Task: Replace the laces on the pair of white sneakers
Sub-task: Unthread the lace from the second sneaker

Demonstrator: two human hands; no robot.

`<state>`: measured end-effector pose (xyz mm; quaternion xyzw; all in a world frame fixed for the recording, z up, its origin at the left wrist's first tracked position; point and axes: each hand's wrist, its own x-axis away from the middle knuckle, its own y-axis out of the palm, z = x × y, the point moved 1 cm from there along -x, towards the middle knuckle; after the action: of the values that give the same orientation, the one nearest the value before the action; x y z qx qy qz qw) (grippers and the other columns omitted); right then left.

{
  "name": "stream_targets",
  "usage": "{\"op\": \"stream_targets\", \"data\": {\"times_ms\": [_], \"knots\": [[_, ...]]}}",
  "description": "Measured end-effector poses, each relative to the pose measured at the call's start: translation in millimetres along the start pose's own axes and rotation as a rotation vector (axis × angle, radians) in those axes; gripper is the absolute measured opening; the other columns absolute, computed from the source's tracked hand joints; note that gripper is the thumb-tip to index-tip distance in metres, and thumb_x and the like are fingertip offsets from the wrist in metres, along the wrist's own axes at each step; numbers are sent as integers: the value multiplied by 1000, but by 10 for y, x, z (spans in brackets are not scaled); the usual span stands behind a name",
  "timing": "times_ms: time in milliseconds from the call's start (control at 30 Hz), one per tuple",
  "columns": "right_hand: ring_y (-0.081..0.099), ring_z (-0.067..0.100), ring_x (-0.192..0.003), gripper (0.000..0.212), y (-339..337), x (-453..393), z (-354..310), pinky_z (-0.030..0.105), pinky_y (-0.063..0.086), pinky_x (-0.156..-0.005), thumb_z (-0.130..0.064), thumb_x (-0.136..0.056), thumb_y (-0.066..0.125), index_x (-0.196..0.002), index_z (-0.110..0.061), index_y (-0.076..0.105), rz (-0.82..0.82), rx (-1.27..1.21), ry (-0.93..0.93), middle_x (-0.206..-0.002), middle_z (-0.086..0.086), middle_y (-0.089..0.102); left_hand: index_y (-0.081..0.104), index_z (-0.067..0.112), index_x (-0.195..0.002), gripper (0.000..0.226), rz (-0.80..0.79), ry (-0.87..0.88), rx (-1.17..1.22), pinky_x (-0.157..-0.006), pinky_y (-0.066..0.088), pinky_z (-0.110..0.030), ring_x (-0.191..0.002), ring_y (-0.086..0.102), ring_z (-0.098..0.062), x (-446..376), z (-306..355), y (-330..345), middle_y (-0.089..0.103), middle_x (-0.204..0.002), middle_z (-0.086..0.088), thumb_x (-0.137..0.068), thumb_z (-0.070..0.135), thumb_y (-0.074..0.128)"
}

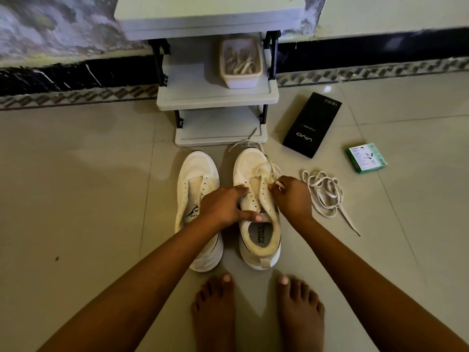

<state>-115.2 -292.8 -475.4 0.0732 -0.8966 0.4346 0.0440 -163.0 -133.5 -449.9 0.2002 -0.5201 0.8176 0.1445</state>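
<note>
Pinching lace [275, 171], right hand [291, 196] fingers; left hand [223, 204] fingers spread, steadying sneaker [256, 207].

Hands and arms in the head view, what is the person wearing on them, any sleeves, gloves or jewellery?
Nothing shows: the left hand and right hand are bare, without gloves, rings, watch or bracelets. Both forearms are uncovered to the frame's edge, with no sleeves visible.
</note>
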Motion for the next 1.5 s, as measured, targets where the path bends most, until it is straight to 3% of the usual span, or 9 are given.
{"op": "stream_targets", "data": {"times_ms": [100, 333, 533, 633, 767, 1000, 1167, 1300, 1500], "knots": [[56, 25, -91, 22, -41, -57, -21, 23, 34, -69, -22, -94, 54, -102, -3, 63, 0, -43, -69, -103, 13, 58, 36, 29, -143, 90, 0, -3, -10, -101, 41, -36, -131, 43, -22, 1, -5, 8, 44, -146, 2, -69, 70, 63], [51, 16, -119, 13, -405, -4, -458, 29, 47, -91, -20, -99, 40, -101, -18, 52, -156, -914, -53, -130, -7, 50, 38, 30, -142, 88, 15, -7, 33, -98, 43, -36, -126, 48, -21, -9, -27, 23, 49, -141, 3, -68, 68, 66], [68, 18, -77, 18, -701, -87, -745, 34, 56, -80, -15, -101, 32, -90, -14, 47, -376, -1592, 46, -84, 5, 69, 38, 29, -142, 87, 10, 14, 31, -97, 42, -33, -126, 48, -21, 1, -26, 14, 49, -141, 4, -69, 69, 64], [48, 11, -52, 23, -522, -94, -578, 24, 49, -56, -18, -99, 37, -78, -15, 47, -289, -1350, 390, -63, 0, 47, 37, 30, -143, 86, 11, 16, 32, -96, 40, -32, -127, 47, -20, 21, -21, 9, 47, -142, 4, -70, 68, 64], [34, 11, -52, 24, -230, -19, -221, 23, 30, -47, -28, -98, 44, -80, -13, 50, -184, -888, 654, -63, -1, 38, 34, 30, -144, 89, -3, 13, 44, -103, 38, -35, -132, 41, -20, 12, -43, 17, 41, -147, 4, -69, 69, 64], [57, 17, -74, 34, 2, 17, -70, 30, 51, -62, -42, -88, 60, -99, -11, 53, -140, -362, 260, -86, 3, 59, 35, 29, -144, 91, 9, 19, 28, -104, 36, -34, -134, 40, -19, -6, -50, 33, 40, -148, 4, -69, 69, 64], [51, 18, -68, 13, 9, -139, 30, 19, 31, -50, -25, -97, 48, -93, -12, 52, -143, 12, 4, -89, 11, 61, 34, 28, -145, 90, 1, 23, 30, -104, 38, -35, -133, 40, -20, 5, -49, 27, 40, -148, 4, -70, 69, 63], [49, 17, -82, 13, -145, -221, -3, 23, 36, -67, -16, -98, 45, -101, -7, 53, -199, -68, -101, -104, 13, 55, 33, 29, -145, 89, -1, 22, 34, -103, 39, -35, -132, 42, -20, -6, -56, 31, 41, -147, 4, -71, 69, 63], [52, 13, -83, 13, -458, -156, -402, 28, 45, -74, -18, -99, 40, -100, -7, 48, 71, -450, -209, -98, 7, 56, 33, 29, -145, 88, 4, 26, 42, -105, 38, -36, -134, 39, -18, 5, -62, 36, 38, -149, 5, -72, 68, 63]]}}
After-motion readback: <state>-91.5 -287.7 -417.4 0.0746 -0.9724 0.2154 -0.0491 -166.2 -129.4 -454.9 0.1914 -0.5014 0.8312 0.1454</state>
